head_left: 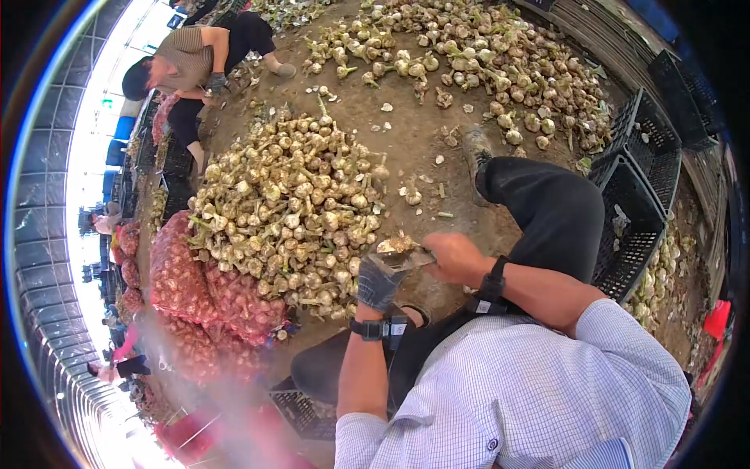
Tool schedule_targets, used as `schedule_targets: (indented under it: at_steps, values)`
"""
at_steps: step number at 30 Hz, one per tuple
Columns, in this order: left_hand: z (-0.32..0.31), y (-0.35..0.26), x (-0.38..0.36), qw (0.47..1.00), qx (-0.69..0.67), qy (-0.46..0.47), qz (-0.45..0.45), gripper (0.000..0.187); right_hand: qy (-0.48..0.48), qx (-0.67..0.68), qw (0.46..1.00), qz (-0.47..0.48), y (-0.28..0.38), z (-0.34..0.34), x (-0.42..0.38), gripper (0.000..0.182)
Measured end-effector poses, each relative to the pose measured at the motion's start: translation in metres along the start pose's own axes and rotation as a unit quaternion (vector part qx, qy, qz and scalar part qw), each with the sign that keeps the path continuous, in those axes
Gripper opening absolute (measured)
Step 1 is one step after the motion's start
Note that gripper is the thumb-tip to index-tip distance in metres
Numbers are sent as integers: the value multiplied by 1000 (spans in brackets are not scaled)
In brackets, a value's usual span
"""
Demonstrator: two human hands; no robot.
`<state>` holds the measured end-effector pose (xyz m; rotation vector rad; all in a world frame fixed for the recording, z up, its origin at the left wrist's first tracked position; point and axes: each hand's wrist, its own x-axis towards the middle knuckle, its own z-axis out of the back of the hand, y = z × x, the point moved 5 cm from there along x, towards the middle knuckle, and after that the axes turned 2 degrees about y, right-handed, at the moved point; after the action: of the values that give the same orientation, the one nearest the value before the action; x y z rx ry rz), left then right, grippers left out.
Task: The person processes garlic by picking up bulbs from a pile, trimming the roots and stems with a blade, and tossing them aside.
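Observation:
My left hand (378, 286), in a grey glove, is closed around a garlic bulb (398, 244) with dirty, peeling skin. My right hand (456, 259) is bare and closed on a knife; its handle is hidden in the fist. The knife's blade (406, 261) lies across the near side of the bulb, at the gloved fingers. Just beyond my left hand rises a large heap of garlic bulbs (289, 203), many with short stems. Both hands are in front of my body, between my knees.
Another garlic heap (500, 55) spreads at the far right. Black plastic crates (637, 227) stand beside my right knee. Red mesh sacks (183, 273) full of garlic lie at the left. A co-worker (187, 66) sits at the upper left. Scraps litter the dirt floor (406, 141).

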<state>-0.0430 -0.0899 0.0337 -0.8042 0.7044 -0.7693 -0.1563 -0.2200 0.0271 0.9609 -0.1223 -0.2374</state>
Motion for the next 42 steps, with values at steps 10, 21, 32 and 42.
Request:
schedule_targets:
  at_steps: [10,21,32,42]
  values:
    - [7,-80,-39,966,12,-104,-234,36,89,-91,976,-177,-87,-22,0,30]
    - [-30,-10,-12,993,-86,-72,-29,73,46,384,911,-140,-17,2,2,39]
    - [-48,28,-24,955,-283,89,3,44,23,26,995,88,22,15,3,40]
    - [-39,44,-18,993,-85,23,-75,41,24,63,997,38,-5,25,-1,30]
